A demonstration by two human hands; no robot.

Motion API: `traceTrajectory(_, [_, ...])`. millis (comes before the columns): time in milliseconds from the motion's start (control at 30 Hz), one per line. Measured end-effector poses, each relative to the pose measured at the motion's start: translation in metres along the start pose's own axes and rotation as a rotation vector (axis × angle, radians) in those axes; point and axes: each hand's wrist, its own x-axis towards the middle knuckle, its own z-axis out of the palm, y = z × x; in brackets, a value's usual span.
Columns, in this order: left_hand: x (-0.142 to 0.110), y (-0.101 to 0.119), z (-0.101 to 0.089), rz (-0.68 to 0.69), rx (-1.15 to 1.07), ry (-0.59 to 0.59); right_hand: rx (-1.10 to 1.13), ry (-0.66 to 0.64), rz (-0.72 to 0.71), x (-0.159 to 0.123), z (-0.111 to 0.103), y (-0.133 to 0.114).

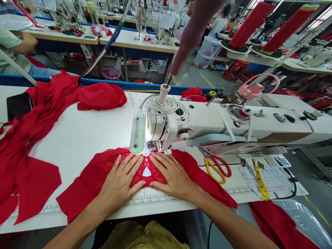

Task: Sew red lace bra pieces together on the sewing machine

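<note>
A red garment piece with lace (90,176) lies spread across the sewing table, just in front of the sewing machine (207,119). My left hand (121,178) rests flat on its left half, fingers stretched toward the presser foot (153,145). On the right half my right hand (171,174) lies flat too, fingers apart. Between the two thumbs and forefingers shows a small crossed-strap opening with white beneath it. A lit lamp in a pale green cover (137,133) hangs by the needle area, close above my left fingertips.
Scissors with red and yellow handles (216,166) lie right of the garment. A heap of red fabric (49,103) and a dark phone (19,104) are at left. Red thread cones (251,24) stand at upper right. A clear plastic bin (301,218) sits below the table's right edge.
</note>
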Motion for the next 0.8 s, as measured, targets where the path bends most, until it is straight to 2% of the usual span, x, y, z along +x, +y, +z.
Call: traceTrajectory(800, [0.0004,-0.0004,-0.0011,0.003,0.001,-0.015,0.001,-0.002,-0.005,-0.0005,0.0037,0.0018])
